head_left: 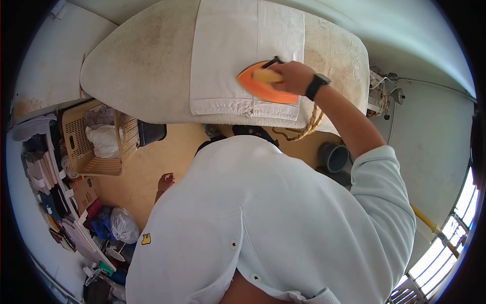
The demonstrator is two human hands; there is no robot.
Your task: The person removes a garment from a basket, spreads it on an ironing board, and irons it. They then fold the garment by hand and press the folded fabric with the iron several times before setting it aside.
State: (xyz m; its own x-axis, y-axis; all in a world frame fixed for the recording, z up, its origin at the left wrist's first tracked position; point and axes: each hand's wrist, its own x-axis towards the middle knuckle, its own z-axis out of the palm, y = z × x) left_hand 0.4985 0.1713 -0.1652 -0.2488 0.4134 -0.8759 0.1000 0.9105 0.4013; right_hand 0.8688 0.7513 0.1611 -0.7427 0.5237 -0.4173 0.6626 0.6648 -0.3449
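1. I see the right hand (294, 76) clamped on the orange iron (260, 87), atop the white garment (223, 55) on the ironing board (147, 61).
2. The left hand (166, 181) hangs below the board; I cannot tell its grip.

The iron (263, 83) is bright orange with a yellow handle. The cloth (228, 55) is plain white. The ironing board (147, 55) has a cream cover mottled with brownish-grey stains. The watch (316, 86) is black. The shirt (283, 223) is a plain, very pale blue, with white buttons and a small yellow label. The floor (172, 152) is sandy yellow. The basket (81, 152) is tan, patterned with a lattice of small holes, and the laundry (104, 139) in it is white. The bucket (334, 156) is dark grey. The rope (311, 124) is straw-coloured, the pipe (428, 220) yellow, the plastic bag (124, 225) white.
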